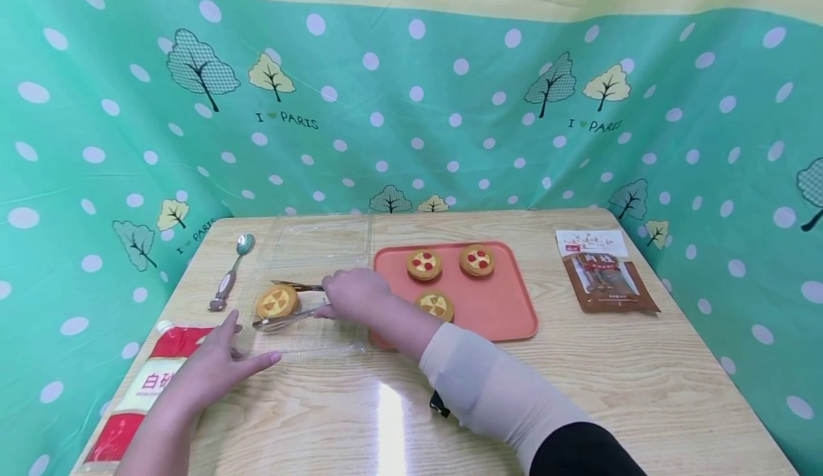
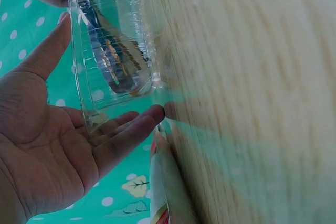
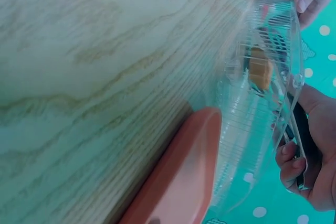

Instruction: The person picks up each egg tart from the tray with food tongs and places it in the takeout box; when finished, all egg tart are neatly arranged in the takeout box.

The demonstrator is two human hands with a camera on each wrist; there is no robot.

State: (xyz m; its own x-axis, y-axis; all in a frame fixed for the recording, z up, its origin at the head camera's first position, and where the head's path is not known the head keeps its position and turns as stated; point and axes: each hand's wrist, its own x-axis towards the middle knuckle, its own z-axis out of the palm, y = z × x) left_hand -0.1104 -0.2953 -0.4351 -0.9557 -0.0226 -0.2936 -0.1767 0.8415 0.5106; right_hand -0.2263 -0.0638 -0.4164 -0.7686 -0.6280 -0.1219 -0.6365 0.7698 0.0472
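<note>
My right hand (image 1: pixel 356 296) grips metal tongs (image 1: pixel 303 312), whose two arms lie on either side of a round tart (image 1: pixel 277 300) with a segmented yellow top. That tart is inside the clear plastic box (image 1: pixel 331 344), at its left end; the right wrist view shows the tart (image 3: pixel 260 69) through the ribbed wall. With thumb and fingers spread, my left hand (image 1: pixel 215 370) is at the box's near left corner. In the left wrist view the left hand (image 2: pixel 68 150) has its palm turned up around that corner. Whether it touches the plastic I cannot tell.
Right of the box lies a pink tray (image 1: pixel 491 304) with two red-dotted tarts (image 1: pixel 477 260) and one yellow-topped tart (image 1: pixel 435 304). A spoon (image 1: pixel 226 283) and a red-and-white bag (image 1: pixel 144 383) are at the left. At far right rests a brown packet (image 1: pixel 607 276).
</note>
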